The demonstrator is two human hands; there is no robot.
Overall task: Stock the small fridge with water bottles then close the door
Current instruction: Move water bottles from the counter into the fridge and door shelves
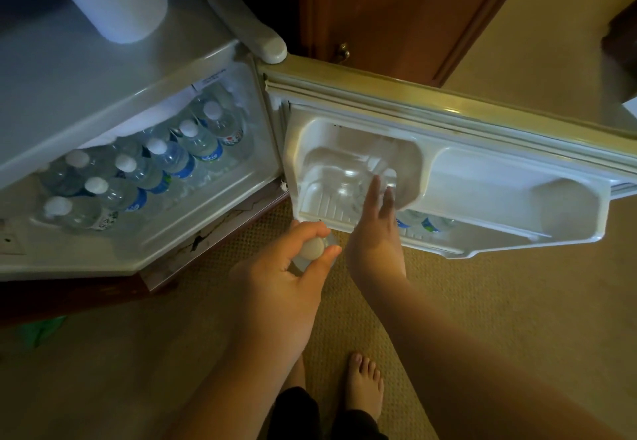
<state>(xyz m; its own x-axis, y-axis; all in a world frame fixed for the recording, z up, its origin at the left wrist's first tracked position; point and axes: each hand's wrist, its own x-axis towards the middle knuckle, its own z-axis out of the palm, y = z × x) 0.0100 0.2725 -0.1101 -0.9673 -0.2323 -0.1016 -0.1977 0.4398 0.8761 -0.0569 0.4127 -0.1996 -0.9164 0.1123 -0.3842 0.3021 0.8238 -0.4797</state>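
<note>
While the fridge body [144,150] already holds rows of capped water bottles lying side by side on its shelf, the step in hand looks like filling the door. The open door [448,177] swings out to the right, its moulded inner rack facing up at the camera.

The left hand [286,281] pinches a water bottle [312,250] by its pale cap, fingers and thumb curled round the top, with the clear body hanging below and mostly hidden by the hand. It sits just beside the near lip of the door rack, over the carpet.

The right hand [375,229] reaches into the rack with fingers straight and spread, their tips touching a clear bottle [365,177] that stands in the left-hand pocket; it holds nothing that I can make out. Two more bottles with blue labels [425,224] show in the lower door shelf.

My reading is that the right hand is steadying or nudging the standing bottle to make room. The next move calls for lifting the held bottle over the rack's lip and setting it upright in the pocket, then clearing both hands before the door can swing shut.

The bottles are clear, lightly ribbed plastic with white caps and blue labels.
</note>
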